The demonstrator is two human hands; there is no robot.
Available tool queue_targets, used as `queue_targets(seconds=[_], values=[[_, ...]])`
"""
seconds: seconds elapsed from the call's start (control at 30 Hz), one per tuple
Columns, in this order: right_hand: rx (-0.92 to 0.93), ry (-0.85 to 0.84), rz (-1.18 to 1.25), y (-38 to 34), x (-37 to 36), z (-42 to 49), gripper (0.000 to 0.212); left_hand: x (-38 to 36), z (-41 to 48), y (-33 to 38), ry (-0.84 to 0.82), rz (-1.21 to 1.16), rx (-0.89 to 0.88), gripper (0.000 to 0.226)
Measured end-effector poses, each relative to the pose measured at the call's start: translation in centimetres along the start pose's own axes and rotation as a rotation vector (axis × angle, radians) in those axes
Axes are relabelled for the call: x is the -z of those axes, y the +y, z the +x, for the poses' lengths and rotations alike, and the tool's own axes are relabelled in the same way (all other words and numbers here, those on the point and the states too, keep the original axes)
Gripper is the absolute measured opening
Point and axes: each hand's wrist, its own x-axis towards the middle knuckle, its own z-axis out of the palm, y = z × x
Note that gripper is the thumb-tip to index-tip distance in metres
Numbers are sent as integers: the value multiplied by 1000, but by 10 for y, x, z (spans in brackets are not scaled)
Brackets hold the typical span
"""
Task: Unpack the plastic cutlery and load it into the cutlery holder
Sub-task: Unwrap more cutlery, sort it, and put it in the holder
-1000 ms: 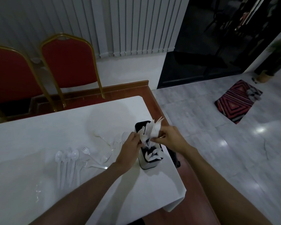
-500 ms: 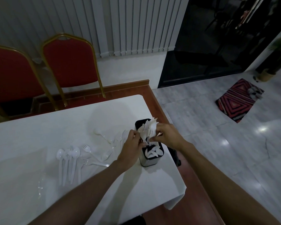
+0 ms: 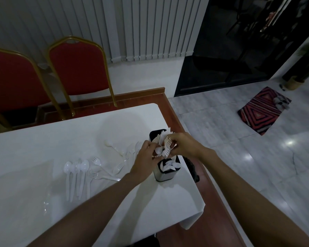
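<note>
1. Now we are at the loading step: both hands hold a bunch of white plastic forks (image 3: 166,148) over the rectangular steel cutlery holder with a black rim (image 3: 164,176). The holder stands near the right edge of the white-clothed table (image 3: 43,148).
2. Our left hand (image 3: 146,157) curls in from the left and pinches the bunch low down. Our right hand (image 3: 185,145) comes over from the right, its fingers (image 3: 175,138) curled round the tine ends. Neither hand is spread.
3. The forks stand tines up between the two sets of fingertips, touching both, above the middle of the holder. We cannot tell whether their handles already sit in a compartment, because the hands hide that.
4. The nearest compartment already holds white plastic spoons (image 3: 168,166).
5. We judge that the next move calls for lowering the bunch straight down into its compartment and letting go with both hands together, so the forks do not splay over the rim.
6. Loose clear plastic spoons and forks (image 3: 78,171) lie on the cloth to the left of the holder, so we judge the loading only partly done.
</note>
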Motion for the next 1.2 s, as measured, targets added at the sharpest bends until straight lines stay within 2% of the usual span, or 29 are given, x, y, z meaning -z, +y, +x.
queue_targets(seconds=[0.17,0.33,0.4,0.53,0.67,0.77,0.87,0.97,1.1,1.2], values=[[-28,-11,86,-3,8,-2,57,0,-2,5,6,0,36,40],[-3,-47,86,-8,11,-4,63,0,-3,7,58,-12,15,49],[0,-17,81,-8,10,-6,57,2,-3,8,72,1,9,46],[-13,123,38,-5,0,-11,31,3,-3,8,63,14,-16,36],[-16,260,74,-4,-13,-16,31,6,-5,8,37,-72,-6,43],[18,388,15,-2,-24,-18,17,10,-6,4,18,-109,8,48],[56,489,-41,1,-36,-22,13,11,-8,3,17,-73,-9,46],[11,633,-19,-1,-43,-25,13,12,-9,1,54,21,-95,37],[-14,647,10,-4,-42,-23,5,15,-9,-2,79,67,-167,15],[-52,594,19,1,-40,-20,5,17,-7,-4,112,98,-177,10]])
